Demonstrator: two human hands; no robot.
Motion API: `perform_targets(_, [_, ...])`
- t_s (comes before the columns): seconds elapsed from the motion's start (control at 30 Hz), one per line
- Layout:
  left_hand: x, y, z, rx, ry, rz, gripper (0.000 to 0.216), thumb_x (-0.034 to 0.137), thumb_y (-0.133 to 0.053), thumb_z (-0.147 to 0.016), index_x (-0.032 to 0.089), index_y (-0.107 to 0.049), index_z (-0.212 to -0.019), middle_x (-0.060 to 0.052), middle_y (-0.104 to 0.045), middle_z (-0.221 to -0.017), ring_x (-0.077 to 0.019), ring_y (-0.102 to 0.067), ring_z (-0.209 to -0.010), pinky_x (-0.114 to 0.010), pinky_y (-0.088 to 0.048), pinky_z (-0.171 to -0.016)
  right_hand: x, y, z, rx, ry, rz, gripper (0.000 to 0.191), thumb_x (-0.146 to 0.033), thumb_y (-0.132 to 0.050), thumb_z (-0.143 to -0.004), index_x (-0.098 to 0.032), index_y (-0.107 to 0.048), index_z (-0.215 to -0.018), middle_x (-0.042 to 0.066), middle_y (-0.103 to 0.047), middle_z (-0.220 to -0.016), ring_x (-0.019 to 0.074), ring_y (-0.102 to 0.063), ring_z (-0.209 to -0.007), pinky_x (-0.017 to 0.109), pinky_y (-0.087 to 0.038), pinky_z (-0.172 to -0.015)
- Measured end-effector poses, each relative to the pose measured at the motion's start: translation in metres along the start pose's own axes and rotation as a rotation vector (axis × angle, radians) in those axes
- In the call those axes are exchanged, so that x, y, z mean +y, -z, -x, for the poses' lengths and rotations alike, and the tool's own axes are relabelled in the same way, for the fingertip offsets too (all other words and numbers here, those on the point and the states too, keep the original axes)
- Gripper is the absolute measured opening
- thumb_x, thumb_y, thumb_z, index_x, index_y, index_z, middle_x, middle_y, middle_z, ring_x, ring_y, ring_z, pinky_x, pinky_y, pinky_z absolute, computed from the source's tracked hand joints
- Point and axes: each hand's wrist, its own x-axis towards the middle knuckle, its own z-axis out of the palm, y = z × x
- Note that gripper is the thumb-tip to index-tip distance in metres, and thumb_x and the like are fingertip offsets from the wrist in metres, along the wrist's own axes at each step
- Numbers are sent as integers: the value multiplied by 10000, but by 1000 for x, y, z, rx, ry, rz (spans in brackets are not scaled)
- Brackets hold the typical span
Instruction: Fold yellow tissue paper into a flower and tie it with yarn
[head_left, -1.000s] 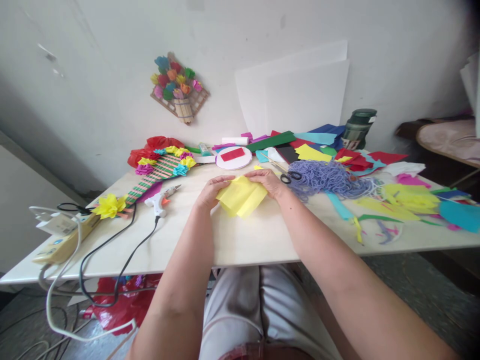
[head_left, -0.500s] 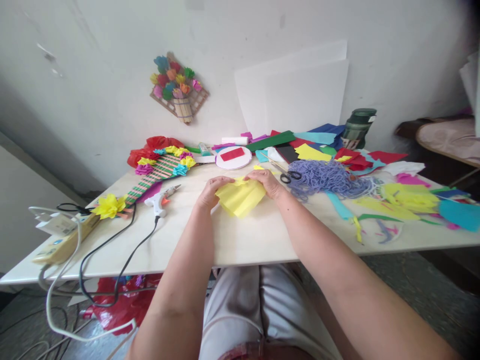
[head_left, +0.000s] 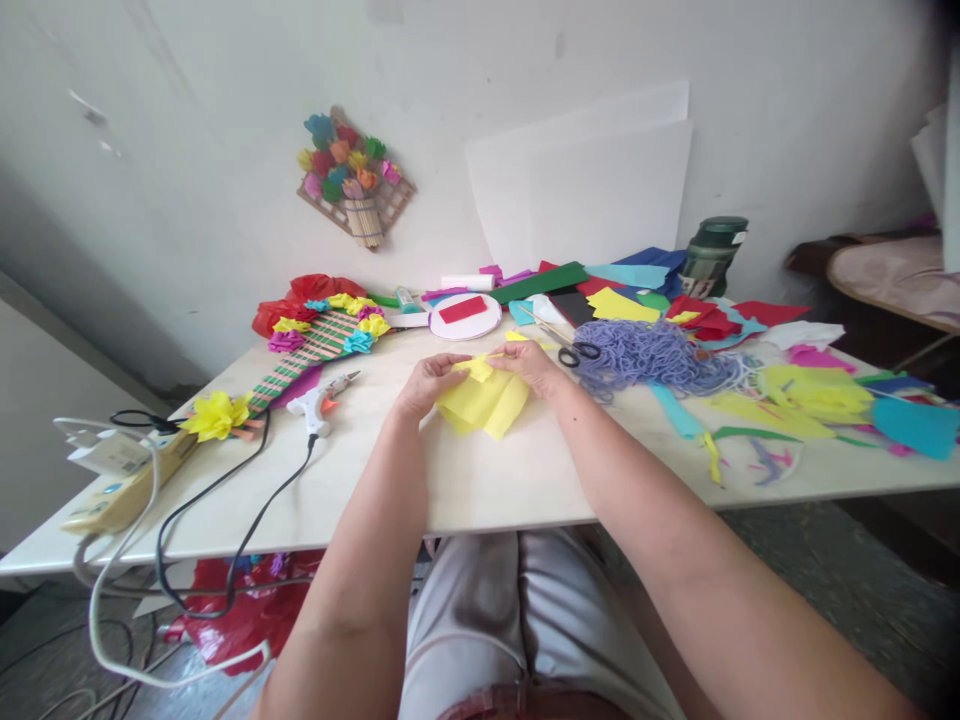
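A folded piece of yellow tissue paper (head_left: 486,403) lies at the middle of the white table (head_left: 480,480). My left hand (head_left: 424,384) pinches its upper left edge with closed fingers. My right hand (head_left: 534,364) grips its upper right edge, fingers curled over the fold. The two hands sit close together, almost touching above the paper. Black-handled scissors (head_left: 576,350) lie just right of my right hand.
A glue gun (head_left: 321,402) with a black cord lies to the left, near a striped craft piece with paper flowers (head_left: 321,338). Purple yarn (head_left: 654,354), several coloured paper scraps (head_left: 817,396) and a dark green bottle (head_left: 712,256) fill the right. A power strip (head_left: 120,484) sits at the left edge.
Both hands have drawn closer together over the yellow paper, folding its top edge inward. The paper looks narrower and more bunched than a second ago.
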Motion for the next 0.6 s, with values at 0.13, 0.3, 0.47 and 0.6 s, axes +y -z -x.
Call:
perform_targets(0.13, [-1,1,-1,-6,36,-29,419,314,-729,-573,130,-627,-935,-76,-680,-804,-188,-632,-680,-288,-485,-637,-1,-1,0,38,25,44,197,-299,-689,-545,-143,-606,-632,-14,-597,-553,109,-527,-505,232,-417,-505])
perform_targets(0.3, [-2,1,-3,38,34,-136,342,341,-710,-589,139,-635,-854,-39,-666,-751,-147,-605,-647,-238,-452,-593,-1,-2,1,7,64,148,195,-315,-660,-561,-135,-612,-619,-25,-572,-544,96,-492,-498,224,-381,-502])
perform_targets(0.47, [-6,1,-6,105,12,-254,312,384,-706,-574,133,-619,-737,-10,-628,-653,-107,-545,-555,-209,-399,-520,-4,-5,3,-14,80,199,215,-341,-637,-577,-131,-610,-617,-25,-557,-551,94,-481,-510,234,-381,-527])
perform_targets(0.6, [-7,1,-7,95,-3,-301,302,403,-676,-599,130,-604,-708,-1,-599,-619,-101,-521,-535,-203,-375,-495,-3,-6,3,-22,101,234,227,-355,-627,-579,-131,-593,-600,-24,-543,-550,96,-474,-525,235,-372,-531])
